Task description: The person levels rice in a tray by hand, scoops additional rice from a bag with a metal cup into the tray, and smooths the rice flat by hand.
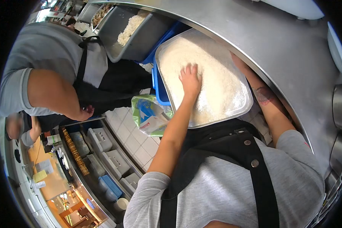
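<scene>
A large metal tray (249, 99) holds a wide layer of pale, crumb-like or powdery material (220, 83). On that layer lies my left hand (191, 78), palm down, its slightly blurred fingers a little apart and their tips partly in the material. Nothing is visibly held in it. My right forearm reaches along the tray's right side beneath the counter edge, and the hand itself is hidden there. Blue containers (161, 85) show under and beside the tray's left side.
A steel counter (292, 49) runs along the upper right. Another person (57, 76) in a grey shirt and dark apron stands at left, near a grey bin (116, 53) holding pale food. A green-edged bag (150, 114) is below the tray; grey bins (116, 163) line a lower-left shelf.
</scene>
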`<move>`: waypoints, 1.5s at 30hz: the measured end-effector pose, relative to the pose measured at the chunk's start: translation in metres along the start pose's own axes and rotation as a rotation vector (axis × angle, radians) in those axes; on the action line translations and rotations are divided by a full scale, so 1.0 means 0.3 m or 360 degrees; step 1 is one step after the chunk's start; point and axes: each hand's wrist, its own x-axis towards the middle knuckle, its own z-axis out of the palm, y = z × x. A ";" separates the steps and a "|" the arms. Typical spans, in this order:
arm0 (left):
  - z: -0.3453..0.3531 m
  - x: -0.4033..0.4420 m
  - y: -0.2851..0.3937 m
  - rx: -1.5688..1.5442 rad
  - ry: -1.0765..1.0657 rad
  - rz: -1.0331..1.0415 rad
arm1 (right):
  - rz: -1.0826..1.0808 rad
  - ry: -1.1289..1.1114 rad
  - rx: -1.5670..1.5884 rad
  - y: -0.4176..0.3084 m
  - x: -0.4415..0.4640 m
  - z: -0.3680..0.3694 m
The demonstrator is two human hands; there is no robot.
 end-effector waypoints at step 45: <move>-0.013 -0.009 0.086 0.0170 -0.0242 0.0182 | 0.0073 0.0023 0.0068 -0.042 -0.023 0.019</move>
